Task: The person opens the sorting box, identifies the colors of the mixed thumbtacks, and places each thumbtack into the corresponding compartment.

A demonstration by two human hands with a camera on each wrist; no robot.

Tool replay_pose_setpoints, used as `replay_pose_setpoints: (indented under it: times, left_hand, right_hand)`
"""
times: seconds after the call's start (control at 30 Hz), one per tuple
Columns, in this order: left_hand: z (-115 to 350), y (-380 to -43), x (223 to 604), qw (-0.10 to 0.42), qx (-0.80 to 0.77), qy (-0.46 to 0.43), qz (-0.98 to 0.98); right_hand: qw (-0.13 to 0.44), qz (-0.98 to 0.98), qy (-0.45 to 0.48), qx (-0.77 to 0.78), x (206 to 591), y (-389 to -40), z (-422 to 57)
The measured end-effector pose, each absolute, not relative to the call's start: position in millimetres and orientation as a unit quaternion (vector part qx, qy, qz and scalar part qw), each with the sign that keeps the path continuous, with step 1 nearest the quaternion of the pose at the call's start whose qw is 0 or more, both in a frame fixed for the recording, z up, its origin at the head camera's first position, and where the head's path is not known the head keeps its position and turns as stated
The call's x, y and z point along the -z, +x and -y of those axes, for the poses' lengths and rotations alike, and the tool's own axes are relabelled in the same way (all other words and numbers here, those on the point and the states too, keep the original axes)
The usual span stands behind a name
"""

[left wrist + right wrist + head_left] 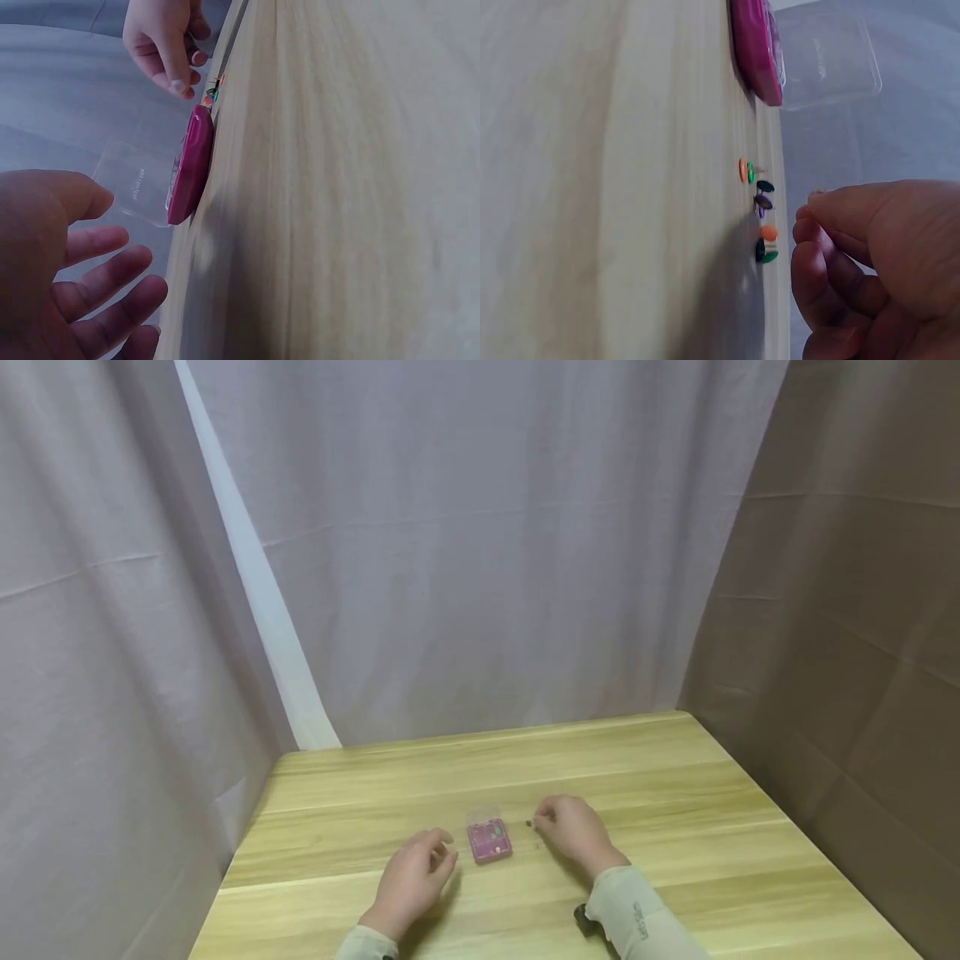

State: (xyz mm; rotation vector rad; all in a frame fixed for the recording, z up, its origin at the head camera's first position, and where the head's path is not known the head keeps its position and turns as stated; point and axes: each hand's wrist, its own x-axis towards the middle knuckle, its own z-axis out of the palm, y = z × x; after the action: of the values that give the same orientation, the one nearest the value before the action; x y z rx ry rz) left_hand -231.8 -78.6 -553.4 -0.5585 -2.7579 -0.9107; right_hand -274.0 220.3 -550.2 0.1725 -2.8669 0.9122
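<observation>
A small magenta box [490,842] lies on the table with its clear lid [832,60] tipped open on the far side. A green piece and a pale one show inside it. My left hand [414,878] is held just left of the box, fingers loosely bent and apart, touching nothing. To the right of the box my right hand [573,828] hovers low, its thumb tip [821,199] close to the curled fingers. Whether something tiny sits between them is hidden. Several coloured thumbtacks [769,232], orange, green, purple and dark, lie on the table near those fingertips.
The wood-grain table [360,827] carries the box and the tacks. Grey curtains [480,568] hang behind it and on both sides. A dark wrist device [586,920] sits at my right sleeve.
</observation>
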Motion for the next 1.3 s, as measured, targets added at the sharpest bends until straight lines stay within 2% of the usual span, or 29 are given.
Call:
replay_pose_setpoints:
  times: [0.43,0.83,1.3]
  left_hand:
    - [77,-231,554,0.091,0.306,-0.185,0.930]
    - [78,-232,556,0.087,0.304,-0.188,0.930]
    - [80,-233,557,0.095,0.300,-0.192,0.930]
  right_hand:
    - [0.056,0.952,0.054,-0.297,551,-268,-227]
    - [0.036,0.952,0.097,-0.287,557,-262,-220]
    - [0.047,0.959,0.100,-0.261,557,-264,-215]
